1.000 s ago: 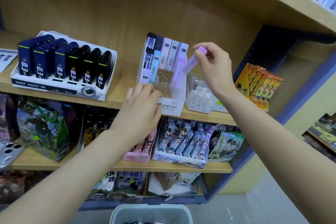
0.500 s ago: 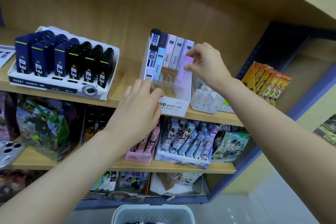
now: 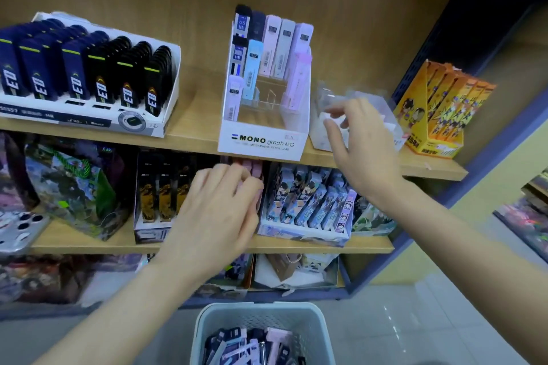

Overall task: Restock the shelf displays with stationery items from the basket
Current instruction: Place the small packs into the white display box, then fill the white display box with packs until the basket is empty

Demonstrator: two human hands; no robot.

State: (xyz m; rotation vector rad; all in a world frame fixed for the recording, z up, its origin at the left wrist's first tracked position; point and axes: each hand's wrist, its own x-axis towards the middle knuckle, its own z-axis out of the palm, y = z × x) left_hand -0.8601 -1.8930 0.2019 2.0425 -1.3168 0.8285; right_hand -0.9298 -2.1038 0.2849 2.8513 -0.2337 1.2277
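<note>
my right hand (image 3: pixel 360 145) hovers with fingers loosely spread, holding nothing, in front of a clear plastic box (image 3: pixel 385 118) on the shelf (image 3: pixel 195 115). my left hand (image 3: pixel 216 213) is curled against the pink packs (image 3: pixel 255 168) on the lower shelf; i cannot tell whether it grips one. the white display box (image 3: pixel 261 139) reads "mono graph mg". a pale pink lead case (image 3: pixel 299 80) stands in its right slot, and a dark case (image 3: pixel 241 24) reads "0.5 hb". the basket (image 3: pixel 213 326) of cases sits on the floor below.

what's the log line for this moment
pink lead case: in mono display, right slot | right hand: open, empty | left hand: at pink packs, grip unclear | basket: stocked
</note>
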